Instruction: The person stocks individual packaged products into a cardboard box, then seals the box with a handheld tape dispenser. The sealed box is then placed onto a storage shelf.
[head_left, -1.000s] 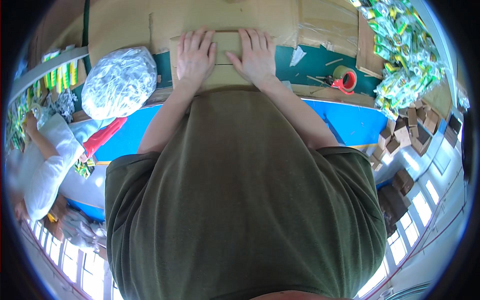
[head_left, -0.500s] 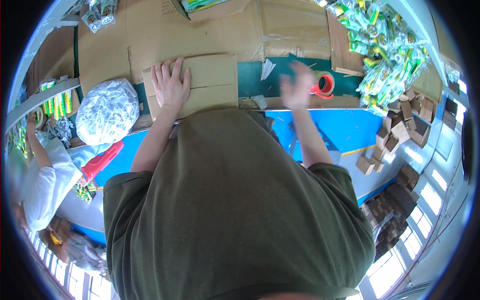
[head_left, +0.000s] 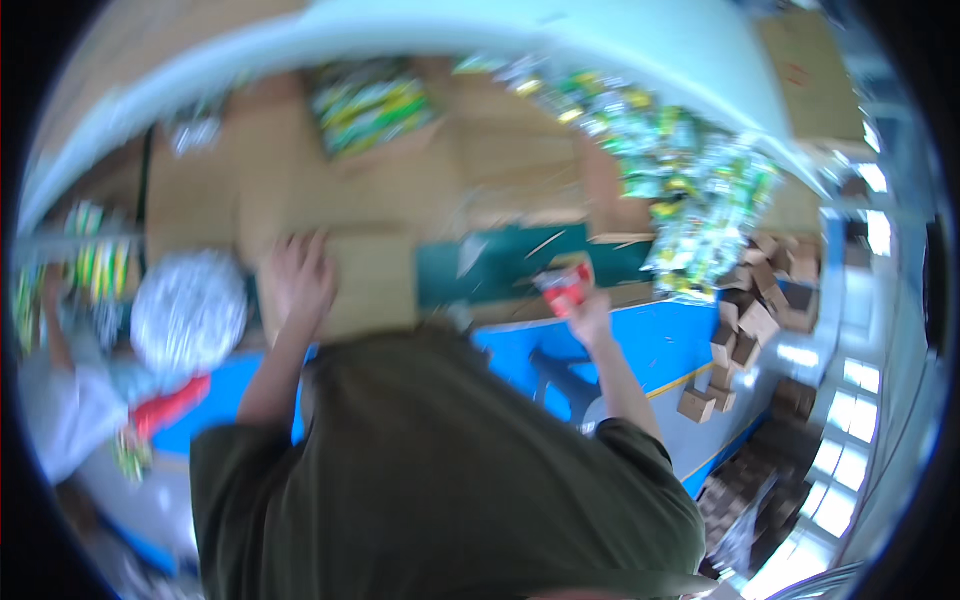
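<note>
A flat-lying closed cardboard box (head_left: pixel 372 280) rests on the bench in front of me. My left hand (head_left: pixel 303 275) lies on its left part, fingers stretched out and blurred by motion. To the right of the box, my right hand (head_left: pixel 592 314) grips a red tape dispenser (head_left: pixel 564 288), raised over the bench's front edge. The roll in the dispenser is smeared and partly hidden. Green bench top (head_left: pixel 450 275) shows between the box and the dispenser.
A round bundle of clear plastic (head_left: pixel 188 310) sits left of the box. Green and yellow packets fill an open carton (head_left: pixel 370 112) behind, and more packets (head_left: pixel 700 190) heap at right. A blue stool (head_left: pixel 560 380) stands below the bench. A co-worker's white sleeve (head_left: pixel 80 415) is at left.
My right hand has taken hold of the tape dispenser and lifted it from the bench. My left hand stays on the box. The whole view has shifted, so the bench appears lower.
</note>
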